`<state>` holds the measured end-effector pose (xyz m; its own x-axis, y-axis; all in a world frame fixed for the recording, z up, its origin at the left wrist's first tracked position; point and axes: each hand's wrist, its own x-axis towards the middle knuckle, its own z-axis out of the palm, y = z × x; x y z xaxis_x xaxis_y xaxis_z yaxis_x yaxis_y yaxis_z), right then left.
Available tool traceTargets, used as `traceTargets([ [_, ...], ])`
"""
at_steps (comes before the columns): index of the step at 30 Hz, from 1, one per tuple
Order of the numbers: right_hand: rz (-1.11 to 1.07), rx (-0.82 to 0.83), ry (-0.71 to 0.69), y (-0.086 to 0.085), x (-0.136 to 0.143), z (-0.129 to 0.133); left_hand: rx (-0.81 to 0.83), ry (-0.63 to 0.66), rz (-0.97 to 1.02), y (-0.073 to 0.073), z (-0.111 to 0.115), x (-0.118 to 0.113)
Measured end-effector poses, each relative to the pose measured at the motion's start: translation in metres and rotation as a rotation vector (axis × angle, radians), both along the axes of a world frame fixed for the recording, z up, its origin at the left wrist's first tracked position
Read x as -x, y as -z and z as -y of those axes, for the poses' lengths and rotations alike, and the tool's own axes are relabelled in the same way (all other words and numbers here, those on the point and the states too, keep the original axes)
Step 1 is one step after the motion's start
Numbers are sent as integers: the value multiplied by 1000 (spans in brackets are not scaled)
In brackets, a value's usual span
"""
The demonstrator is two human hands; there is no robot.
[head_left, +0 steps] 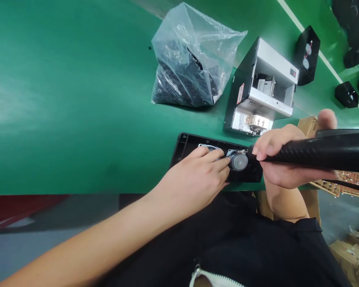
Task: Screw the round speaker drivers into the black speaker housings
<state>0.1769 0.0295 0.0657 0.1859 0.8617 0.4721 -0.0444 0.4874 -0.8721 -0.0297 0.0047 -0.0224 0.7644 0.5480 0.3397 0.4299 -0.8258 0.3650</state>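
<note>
A black rectangular speaker housing (185, 145) lies on the bench near its front edge. Two small round speakers sit in it: the right speaker (239, 161) shows its grey back, and the left speaker (210, 147) is mostly covered by my left hand (202, 169). The bent fingers of this hand press down over the speakers, with fingertips at the right one's rim. My right hand (283, 155) is wrapped round a black electric screwdriver (326, 153), held nearly level. Its tip end points left, at the right speaker's edge; the exact contact is hard to see.
Behind the housing stand a clear plastic bag (194, 59) of small black parts and a silver-black screw feeder (263, 87). More black housings (308, 56) line the green bench (77, 99) at the right. Cardboard boxes (350, 259) and brown boards (350, 183) are at the lower right.
</note>
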Motion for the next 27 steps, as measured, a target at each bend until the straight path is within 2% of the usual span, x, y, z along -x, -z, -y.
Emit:
traceTargets([
  [4,83,-19,8,40,3,-12,9,1,3,-1,0,-1],
  [8,111,13,15,58,0,-16,7,-6,11,-4,0,-2],
  [13,114,32,65,58,-2,-13,-7,-16,43,-6,0,-2],
  [17,168,163,-26,56,-8,-15,-12,-24,43,-6,1,-3],
  [19,182,162,-57,57,-10,-16,-18,-29,39,-6,1,-3],
  [22,174,123,-57,58,-11,-16,-17,-28,40,-5,1,-3],
  [27,220,222,-35,59,-10,-16,29,-16,29,-1,2,-4],
])
